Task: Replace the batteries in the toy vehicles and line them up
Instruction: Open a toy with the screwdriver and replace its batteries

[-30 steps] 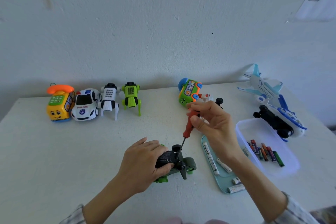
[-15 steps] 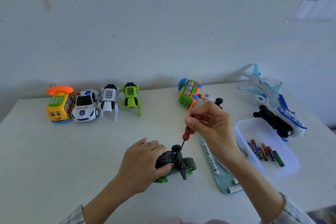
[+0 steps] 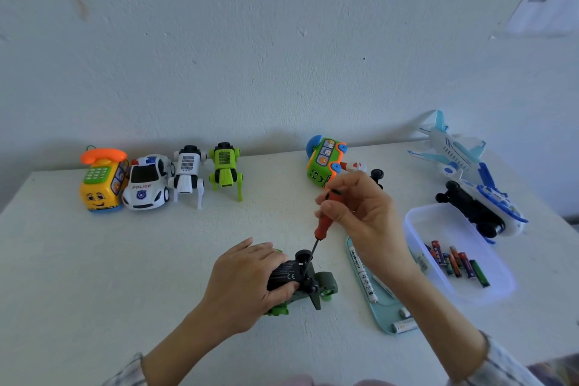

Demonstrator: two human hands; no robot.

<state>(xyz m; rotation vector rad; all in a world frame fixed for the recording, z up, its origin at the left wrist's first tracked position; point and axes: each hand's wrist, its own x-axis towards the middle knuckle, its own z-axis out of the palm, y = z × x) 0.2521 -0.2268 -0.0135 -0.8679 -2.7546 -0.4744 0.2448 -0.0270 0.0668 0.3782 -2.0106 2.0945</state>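
Left hand point(image 3: 247, 282) clamps upturned dark-green plastic toy vehicle point(image 3: 300, 283) on white counter point(image 3: 94, 276). Right hand point(image 3: 357, 210) fingers pinch red-handled screwdriver point(image 3: 321, 227), tip at battery cover. Step: working cover screw. Next likely needs steady twisting, toy held firm.

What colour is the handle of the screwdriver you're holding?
Orange-red, seen in the head view: the screwdriver handle is pinched by the right hand.

A: Legible markings?
B: "POLICE" in red on the bonnet of the white toy police car point(image 3: 146, 182). "Heybright" on the white cylindrical battery point(image 3: 357, 260) lying in the pale blue tray point(image 3: 380, 312).
A: Others?
B: "CE" mark on the black underside of the overturned grey-green toy vehicle point(image 3: 293, 276); its smaller print is unreadable.
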